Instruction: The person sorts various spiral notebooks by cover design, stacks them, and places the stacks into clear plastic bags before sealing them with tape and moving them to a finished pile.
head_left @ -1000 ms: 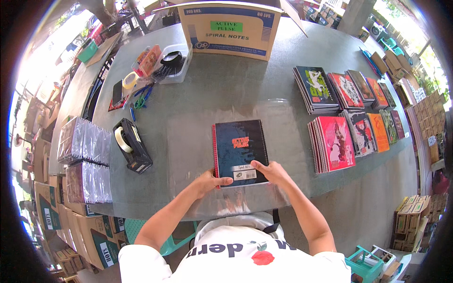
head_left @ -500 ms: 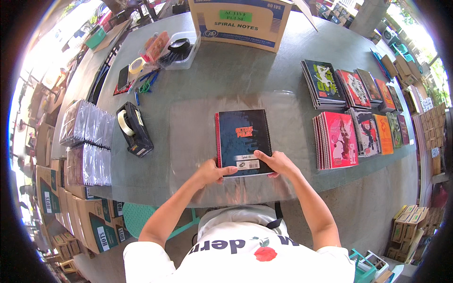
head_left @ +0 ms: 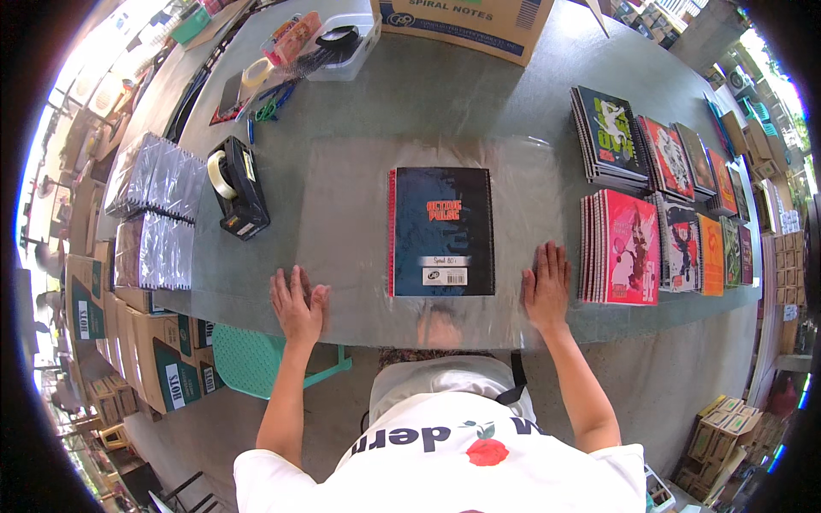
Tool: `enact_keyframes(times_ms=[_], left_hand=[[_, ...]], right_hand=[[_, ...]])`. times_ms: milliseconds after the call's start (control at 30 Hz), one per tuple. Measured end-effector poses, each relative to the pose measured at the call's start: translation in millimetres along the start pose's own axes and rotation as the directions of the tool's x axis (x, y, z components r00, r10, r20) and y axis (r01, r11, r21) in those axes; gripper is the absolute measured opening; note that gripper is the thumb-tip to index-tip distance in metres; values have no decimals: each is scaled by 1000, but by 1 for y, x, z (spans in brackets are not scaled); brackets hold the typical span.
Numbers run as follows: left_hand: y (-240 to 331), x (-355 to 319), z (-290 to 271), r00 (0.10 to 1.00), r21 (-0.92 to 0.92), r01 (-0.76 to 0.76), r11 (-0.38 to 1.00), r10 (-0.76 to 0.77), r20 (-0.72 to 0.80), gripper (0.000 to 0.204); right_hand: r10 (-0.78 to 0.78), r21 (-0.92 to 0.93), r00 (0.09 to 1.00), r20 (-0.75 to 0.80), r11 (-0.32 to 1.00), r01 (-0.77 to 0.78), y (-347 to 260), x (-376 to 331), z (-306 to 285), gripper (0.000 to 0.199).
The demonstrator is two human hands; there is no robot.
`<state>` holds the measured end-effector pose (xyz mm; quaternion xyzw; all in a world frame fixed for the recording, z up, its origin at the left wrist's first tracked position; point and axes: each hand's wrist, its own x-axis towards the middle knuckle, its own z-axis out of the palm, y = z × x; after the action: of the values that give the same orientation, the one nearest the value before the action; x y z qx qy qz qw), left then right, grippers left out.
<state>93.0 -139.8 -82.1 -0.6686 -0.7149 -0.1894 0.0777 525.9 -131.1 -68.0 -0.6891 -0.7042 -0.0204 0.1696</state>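
Dark blue spiral notebooks, seemingly a small stack with a red edge at the left, form a block whose top notebook lies on a clear plastic sheet in front of me. My left hand rests with fingers spread on the sheet's near left part, apart from the notebook. On the other side, my right hand lies flat near the sheet's right edge, between the notebook and the pink notebooks. Neither hand holds anything.
A black tape dispenser stands at the left, beside plastic-wrapped notebooks. Several notebook piles, one with a black cover, fill the table's right side. At the back are a clear tub, scissors and a cardboard box.
Both hands have let go of the blue notebook and moved apart, out to either side on the plastic sheet. The notebook now lies flat, and the view has shifted slightly.
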Motion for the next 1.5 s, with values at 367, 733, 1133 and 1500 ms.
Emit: enact_keyframes(times_ms=[367, 733, 1133, 1500], left_hand=[[111, 11, -9, 937, -630, -8, 777, 226, 267, 33], [107, 15, -12, 942, -655, 41, 754, 190, 278, 22], [58, 42, -29, 983, -618, 77, 782, 46, 179, 24], [115, 132, -16, 956, -709, 41, 704, 179, 233, 39]], right_hand=[[281, 830, 933, 223, 447, -333, -69, -16, 0, 50], [185, 888, 940, 286, 317, -333, -44, -15, 9, 43], [-95, 135, 978, -188, 983, 121, 0, 25, -13, 22], [50, 467, 540, 840, -571, -675, 16, 56, -33, 36]])
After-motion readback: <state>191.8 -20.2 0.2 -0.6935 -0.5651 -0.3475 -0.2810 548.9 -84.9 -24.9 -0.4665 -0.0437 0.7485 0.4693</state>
